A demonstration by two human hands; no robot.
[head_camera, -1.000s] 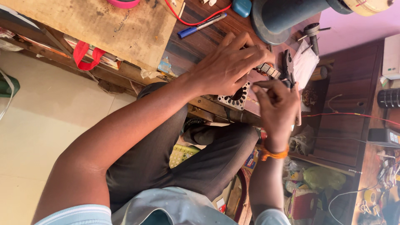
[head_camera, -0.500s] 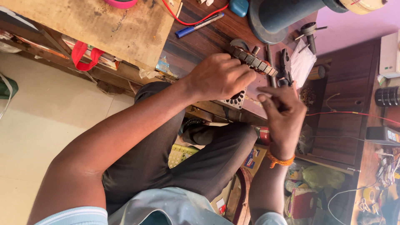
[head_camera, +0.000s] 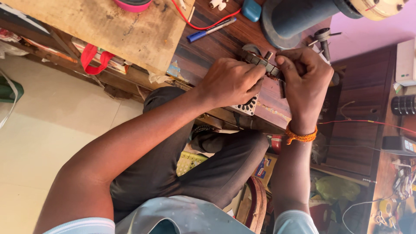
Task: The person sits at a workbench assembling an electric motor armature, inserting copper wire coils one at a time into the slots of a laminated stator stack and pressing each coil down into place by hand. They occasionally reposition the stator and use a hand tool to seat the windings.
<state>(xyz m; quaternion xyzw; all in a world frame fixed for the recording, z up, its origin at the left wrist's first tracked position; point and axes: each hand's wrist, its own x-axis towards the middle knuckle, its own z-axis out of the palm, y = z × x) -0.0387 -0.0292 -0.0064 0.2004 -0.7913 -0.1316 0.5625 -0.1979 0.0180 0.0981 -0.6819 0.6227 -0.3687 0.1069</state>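
Note:
My left hand grips a round metal motor stator with copper windings, held on edge above the dark wooden bench. My right hand, with an orange thread band at the wrist, closes on the same stator from the other side, fingers curled over its rim. Under my left hand lies a white slotted disc. A dark tool handle pokes down between the two hands.
A blue pen, a red wire and a pink tape roll lie near a light wooden board. A large grey cylinder stands beyond the hands. Cluttered shelves with tools sit at the right; a tiled floor is at the left.
Both hands have come together on the stator and lifted it up off the white disc; earlier my right hand worked lower, apart from it.

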